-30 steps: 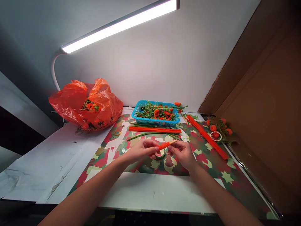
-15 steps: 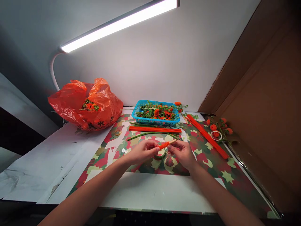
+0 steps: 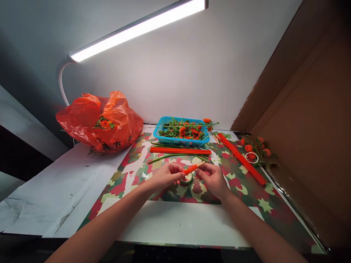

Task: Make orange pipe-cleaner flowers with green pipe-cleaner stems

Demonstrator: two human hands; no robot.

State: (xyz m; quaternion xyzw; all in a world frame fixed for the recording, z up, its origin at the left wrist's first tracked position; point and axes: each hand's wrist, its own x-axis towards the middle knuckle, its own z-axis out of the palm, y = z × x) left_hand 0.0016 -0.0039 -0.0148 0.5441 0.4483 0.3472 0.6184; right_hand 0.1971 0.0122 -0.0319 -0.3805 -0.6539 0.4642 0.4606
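Between my hands is a thin wooden stick (image 3: 201, 163) with an orange pipe cleaner (image 3: 190, 170) coiled round it in tight turns. My left hand (image 3: 166, 176) is closed on the coiled left end. Thumb and fingers of my right hand (image 3: 214, 179) pinch at the right end of the coil, beside the bare wood; whether they grip the pipe cleaner or the stick is hidden. Below lies a roll of green tape (image 3: 186, 180), partly covered by the left fingers. Behind the hands lie a bundle of orange pipe cleaners (image 3: 179, 151) and several green stems (image 3: 170, 156).
A blue basket (image 3: 182, 141) of orange flowers stands at the back. Left of it is a red plastic bag (image 3: 79, 118) with more flowers. At right lie another orange bundle (image 3: 242, 160), a white ring (image 3: 257, 160) and flowers (image 3: 248, 148) beside cardboard (image 3: 304, 120). A lamp (image 3: 139, 31) hangs above.
The coiled stick has tilted slightly and shifted a little to the left in my fingers. Both hands keep nearly the same place, and the things on the table have not moved.
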